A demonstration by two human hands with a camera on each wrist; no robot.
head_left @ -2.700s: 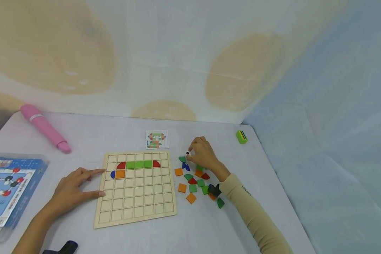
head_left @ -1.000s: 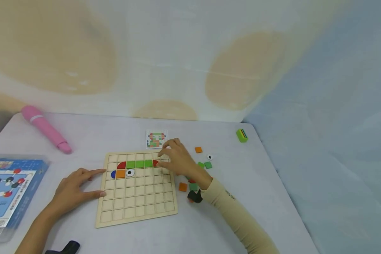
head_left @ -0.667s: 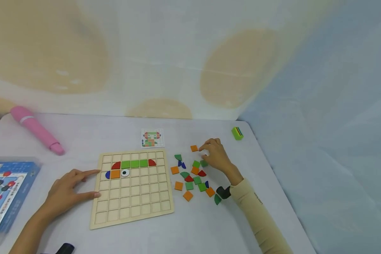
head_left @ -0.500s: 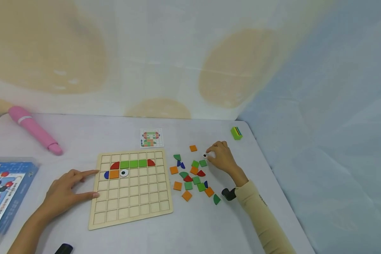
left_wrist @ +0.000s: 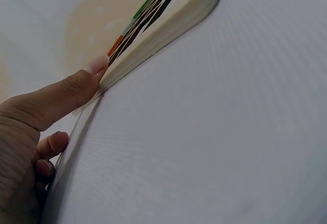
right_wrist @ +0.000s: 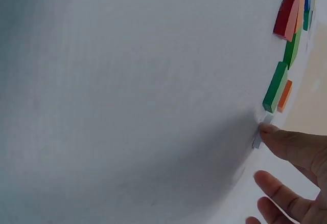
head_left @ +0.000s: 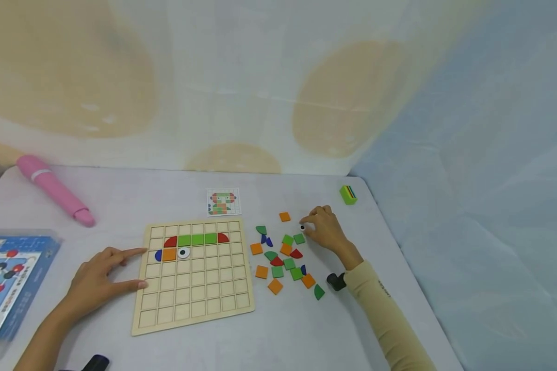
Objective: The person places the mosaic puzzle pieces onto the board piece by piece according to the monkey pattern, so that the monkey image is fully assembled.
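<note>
My left hand [head_left: 95,278] rests at the left edge of a wooden grid board [head_left: 195,319], thumb and index finger extended along it; in the left wrist view the thumb [left_wrist: 66,96] touches the board's edge [left_wrist: 153,50]. On the board lie two red quarter-round tiles with several green square tiles [head_left: 197,239] between them. Below are a blue tile [head_left: 158,255], an orange square [head_left: 169,254] and a round white eye tile [head_left: 183,252]. My right hand [head_left: 326,230] pinches another white eye tile [head_left: 302,227] at the table; the right wrist view shows the thumb on its edge [right_wrist: 257,141].
Loose tiles [head_left: 277,272] in green, orange, red and blue lie right of the board. A pattern card [head_left: 224,201] lies behind it. A green striped block [head_left: 348,195] is at back right, a pink cylinder [head_left: 55,190] at back left, a blue boxed set [head_left: 14,278] at left.
My right hand has carried one eye tile from the pile onto the board beside the orange square, then gone back right to a second eye tile. My left hand stays at the board's edge.
</note>
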